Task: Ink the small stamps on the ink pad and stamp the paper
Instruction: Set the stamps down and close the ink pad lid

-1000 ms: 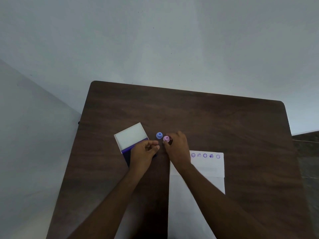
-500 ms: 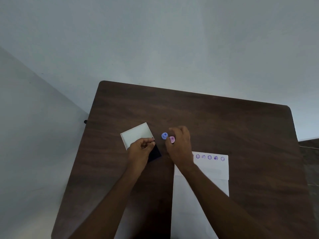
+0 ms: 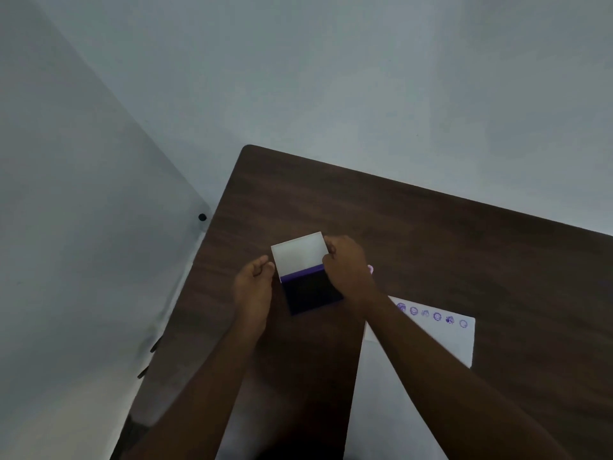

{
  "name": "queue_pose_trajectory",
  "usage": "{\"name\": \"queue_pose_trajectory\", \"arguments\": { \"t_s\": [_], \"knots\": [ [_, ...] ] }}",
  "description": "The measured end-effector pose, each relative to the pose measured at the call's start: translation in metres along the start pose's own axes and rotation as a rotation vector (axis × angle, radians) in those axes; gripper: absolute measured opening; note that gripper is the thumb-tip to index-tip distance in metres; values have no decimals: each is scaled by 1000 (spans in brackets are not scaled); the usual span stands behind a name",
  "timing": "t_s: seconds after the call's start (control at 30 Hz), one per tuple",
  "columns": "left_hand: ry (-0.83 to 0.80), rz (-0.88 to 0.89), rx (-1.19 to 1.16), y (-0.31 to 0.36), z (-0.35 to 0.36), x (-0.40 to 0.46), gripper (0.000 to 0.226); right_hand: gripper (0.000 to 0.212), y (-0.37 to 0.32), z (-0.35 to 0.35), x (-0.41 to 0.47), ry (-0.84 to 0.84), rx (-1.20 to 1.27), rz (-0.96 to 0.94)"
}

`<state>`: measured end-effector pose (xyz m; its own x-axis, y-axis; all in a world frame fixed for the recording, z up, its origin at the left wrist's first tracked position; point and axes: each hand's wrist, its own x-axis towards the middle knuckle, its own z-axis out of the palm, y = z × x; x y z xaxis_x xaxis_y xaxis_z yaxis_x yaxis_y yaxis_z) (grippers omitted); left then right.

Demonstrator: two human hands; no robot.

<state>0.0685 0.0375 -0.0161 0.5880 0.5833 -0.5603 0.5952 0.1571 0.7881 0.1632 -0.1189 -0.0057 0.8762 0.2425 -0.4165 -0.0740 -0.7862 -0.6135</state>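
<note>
— Ink pad (image 3: 311, 291), dark purple, in flat case with white lid (image 3: 299, 252) hinged open, mid-desk (image 3: 431, 234). Right hand (image 3: 346, 265) pinched on lid's right edge; left hand (image 3: 253, 287) loosely curled, touching left side, gripping nothing.
— Risks?
— Lid snapping shut, fingers smudged with ink. Pink stamp (image 3: 370, 269) nearly hidden behind right wrist: easily knocked onto white printed paper (image 3: 441, 340) near right.

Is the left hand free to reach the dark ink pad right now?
Probably yes. The left hand sits just beside the ink pad, nothing lies between them, and the lid is flipped open. The right hand only crowds the pad's far edge.
</note>
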Motion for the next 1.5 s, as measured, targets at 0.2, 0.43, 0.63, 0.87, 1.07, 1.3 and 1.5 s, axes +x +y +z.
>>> {"name": "queue_pose_trajectory", "arguments": {
  "t_s": [0.2,0.43,0.63,0.87,1.07,1.3,1.5],
  "knots": [
    [2,-48,-56,-1,1,9,37,33,-8,2,10,7,14,-8],
    [-26,-87,-92,2,5,14,36,28,-13,-5,16,-16,27,-11],
    [-33,-93,-128,4,2,14,34,27,-14,-10,15,-26,60,23],
    [-26,-73,-168,6,-5,11,28,25,-12,-12,4,80,207,41],
    [-21,-55,-232,8,-12,2,24,10,-7,-20,-8,138,306,16],
    [4,-39,-288,5,-13,-13,22,26,-5,-27,-22,190,302,101],
    [-1,-16,-303,-4,-16,-26,25,37,-5,-30,-35,191,219,98]
  ]
}}
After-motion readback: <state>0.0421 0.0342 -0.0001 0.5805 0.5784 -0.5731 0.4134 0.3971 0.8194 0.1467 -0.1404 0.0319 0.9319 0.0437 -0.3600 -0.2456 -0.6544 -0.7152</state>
